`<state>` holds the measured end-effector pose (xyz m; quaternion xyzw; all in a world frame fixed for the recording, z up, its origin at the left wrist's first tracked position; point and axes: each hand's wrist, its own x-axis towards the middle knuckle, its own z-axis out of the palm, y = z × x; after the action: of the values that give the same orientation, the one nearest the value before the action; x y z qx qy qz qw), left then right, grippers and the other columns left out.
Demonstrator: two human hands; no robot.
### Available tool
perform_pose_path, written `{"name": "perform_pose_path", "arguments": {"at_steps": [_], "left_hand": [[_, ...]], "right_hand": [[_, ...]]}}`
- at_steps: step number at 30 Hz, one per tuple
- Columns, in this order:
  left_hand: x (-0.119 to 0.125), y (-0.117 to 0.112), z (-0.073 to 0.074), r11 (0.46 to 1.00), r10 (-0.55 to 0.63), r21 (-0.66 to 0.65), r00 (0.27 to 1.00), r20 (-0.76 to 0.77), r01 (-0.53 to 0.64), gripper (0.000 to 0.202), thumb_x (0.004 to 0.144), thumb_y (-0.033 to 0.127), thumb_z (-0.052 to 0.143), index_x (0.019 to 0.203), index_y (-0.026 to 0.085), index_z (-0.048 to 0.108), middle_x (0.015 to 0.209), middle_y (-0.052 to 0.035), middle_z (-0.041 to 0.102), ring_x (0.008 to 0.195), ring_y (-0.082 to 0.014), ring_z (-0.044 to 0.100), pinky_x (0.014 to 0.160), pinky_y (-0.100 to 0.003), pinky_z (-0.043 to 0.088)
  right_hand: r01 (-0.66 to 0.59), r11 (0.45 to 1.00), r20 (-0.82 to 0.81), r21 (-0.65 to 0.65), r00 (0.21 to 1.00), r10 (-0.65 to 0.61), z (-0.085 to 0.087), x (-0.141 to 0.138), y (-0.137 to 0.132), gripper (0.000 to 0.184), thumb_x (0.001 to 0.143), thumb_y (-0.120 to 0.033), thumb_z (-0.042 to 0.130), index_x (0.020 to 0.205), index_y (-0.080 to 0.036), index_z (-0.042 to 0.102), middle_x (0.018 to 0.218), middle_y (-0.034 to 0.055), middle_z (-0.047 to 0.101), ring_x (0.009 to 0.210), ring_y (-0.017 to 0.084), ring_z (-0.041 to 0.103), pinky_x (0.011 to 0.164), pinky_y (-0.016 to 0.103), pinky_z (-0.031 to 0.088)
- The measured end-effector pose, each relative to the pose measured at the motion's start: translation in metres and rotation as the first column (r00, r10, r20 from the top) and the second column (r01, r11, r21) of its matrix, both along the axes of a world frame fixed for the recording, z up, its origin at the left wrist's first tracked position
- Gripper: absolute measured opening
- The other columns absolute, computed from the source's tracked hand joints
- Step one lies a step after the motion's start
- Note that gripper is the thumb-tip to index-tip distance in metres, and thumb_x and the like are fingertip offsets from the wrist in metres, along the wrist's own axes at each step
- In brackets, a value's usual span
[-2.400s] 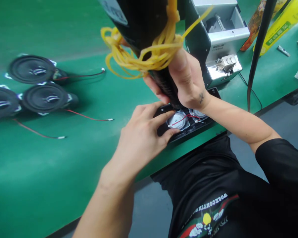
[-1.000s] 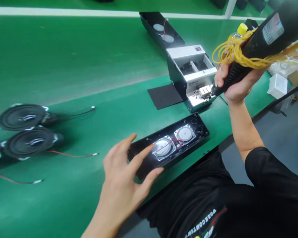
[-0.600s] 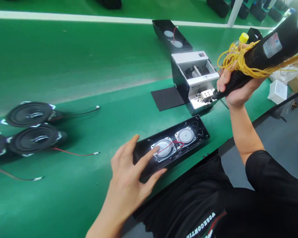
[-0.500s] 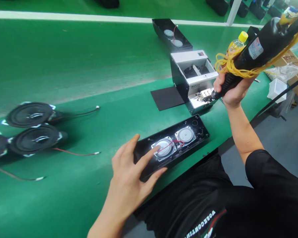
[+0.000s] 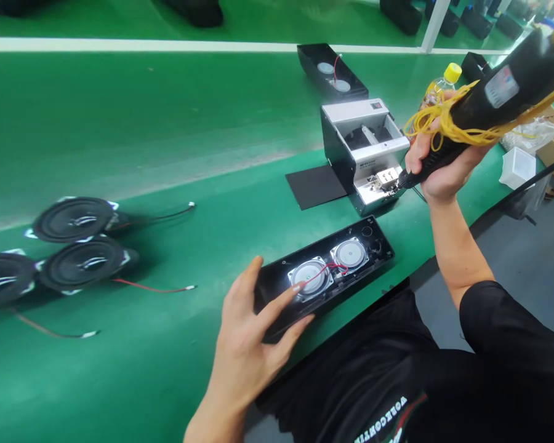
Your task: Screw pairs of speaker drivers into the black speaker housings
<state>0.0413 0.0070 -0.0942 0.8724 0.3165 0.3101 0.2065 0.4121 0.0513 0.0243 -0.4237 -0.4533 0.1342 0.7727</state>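
My right hand [image 5: 443, 166] is wrapped round a black electric screwdriver [image 5: 482, 114] with a yellow cord looped about it. Its tip meets the metal pick-up block of a silver and black screw feeder [image 5: 367, 147]. Below lies a long black speaker box [image 5: 277, 271], showing two round silver speaker backs [image 5: 351, 253] joined by red wires. My left hand [image 5: 253, 332] grips the box's left end, thumb on the near side, index fingertip on the nearer speaker. The fingers on the far side are partly hidden.
Several large black speakers [image 5: 83, 263] with trailing wires lie on the green bench at left. A black flat sheet [image 5: 316, 186] lies beside the feeder. Behind it stands another speaker box [image 5: 323, 74]. A yellow-capped bottle [image 5: 451, 74] and white tray [image 5: 517, 169] are at right.
The camera view has shifted slightly, so most things sit further right and lower. The screwdriver tip stays at the feeder, and my left hand keeps its place on the box.
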Motion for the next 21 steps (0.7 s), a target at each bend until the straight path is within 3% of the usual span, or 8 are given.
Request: {"name": "perform_pose_path", "arguments": {"at_steps": [3,7,10,13,15,18,21], "left_hand": [[0.001,0.000,-0.003,1.000,0.013,0.014,1.000,0.010,-0.013,0.059,0.105,0.028,0.075,0.158,0.050,0.063,0.195,0.0027,0.022,0.170,-0.0476,0.043,0.131,-0.078,0.050],[0.001,0.000,-0.003,1.000,0.003,0.021,1.000,0.012,-0.003,0.068,0.101,0.025,0.078,0.161,0.051,0.061,0.194,0.0006,0.025,0.169,-0.0487,0.045,0.132,-0.079,0.049],[0.002,-0.001,0.001,1.000,-0.014,-0.011,1.000,-0.005,0.014,0.083,0.100,0.022,0.077,0.169,0.059,0.049,0.196,0.0040,0.019,0.170,-0.0504,0.042,0.131,-0.082,0.048],[0.004,-0.003,0.006,0.999,-0.004,-0.048,1.000,-0.003,0.004,0.091,0.099,0.024,0.076,0.171,0.068,0.040,0.196,0.0112,0.012,0.172,-0.0531,0.038,0.130,-0.087,0.046],[0.006,-0.006,0.009,0.998,0.013,-0.070,1.000,0.005,-0.013,0.088,0.099,0.025,0.076,0.168,0.069,0.044,0.196,0.0148,0.008,0.173,-0.0546,0.035,0.132,-0.087,0.044],[0.008,-0.009,0.011,0.996,0.016,-0.090,1.000,0.003,-0.015,0.076,0.101,0.026,0.075,0.163,0.064,0.053,0.196,0.0170,0.006,0.174,-0.0524,0.033,0.135,-0.084,0.042],[0.009,-0.011,0.010,0.996,0.005,-0.089,1.000,0.009,-0.004,0.060,0.103,0.028,0.074,0.156,0.055,0.063,0.196,0.0145,0.008,0.176,-0.0487,0.032,0.138,-0.078,0.042]], "right_hand": [[-0.049,0.994,-0.004,0.097,0.999,0.050,0.003,-0.004,0.005,0.063,0.092,-0.092,0.057,0.100,-0.030,0.058,0.061,-0.0070,0.048,0.041,0.012,0.042,0.042,0.028,0.034],[-0.042,0.999,0.022,0.026,0.999,0.041,-0.005,0.000,0.013,0.076,0.092,-0.103,0.044,0.095,-0.028,0.057,0.062,-0.0068,0.045,0.042,0.011,0.037,0.041,0.028,0.033],[-0.018,1.000,0.026,0.024,1.000,0.017,-0.010,0.000,0.012,0.083,0.092,-0.108,0.032,0.084,-0.028,0.054,0.061,-0.0052,0.043,0.042,0.011,0.036,0.042,0.029,0.034],[-0.008,0.999,0.011,0.035,1.000,0.008,-0.009,-0.003,0.004,0.071,0.098,-0.097,0.043,0.083,-0.028,0.055,0.061,-0.0043,0.044,0.042,0.013,0.037,0.042,0.030,0.032],[0.007,1.000,0.011,0.019,1.000,-0.007,-0.006,-0.005,-0.002,0.065,0.097,-0.093,0.047,0.090,-0.030,0.061,0.061,-0.0052,0.043,0.041,0.013,0.035,0.042,0.030,0.028],[0.033,0.999,0.068,-0.013,0.997,-0.033,-0.002,-0.008,-0.011,0.071,0.094,-0.101,0.042,0.102,-0.034,0.066,0.062,-0.0059,0.039,0.040,0.013,0.032,0.043,0.030,0.025],[-0.006,1.000,0.103,0.019,0.995,0.004,0.010,-0.019,-0.017,0.071,0.098,-0.097,0.038,0.095,-0.032,0.066,0.062,-0.0054,0.033,0.038,0.012,0.031,0.040,0.028,0.025]]}}
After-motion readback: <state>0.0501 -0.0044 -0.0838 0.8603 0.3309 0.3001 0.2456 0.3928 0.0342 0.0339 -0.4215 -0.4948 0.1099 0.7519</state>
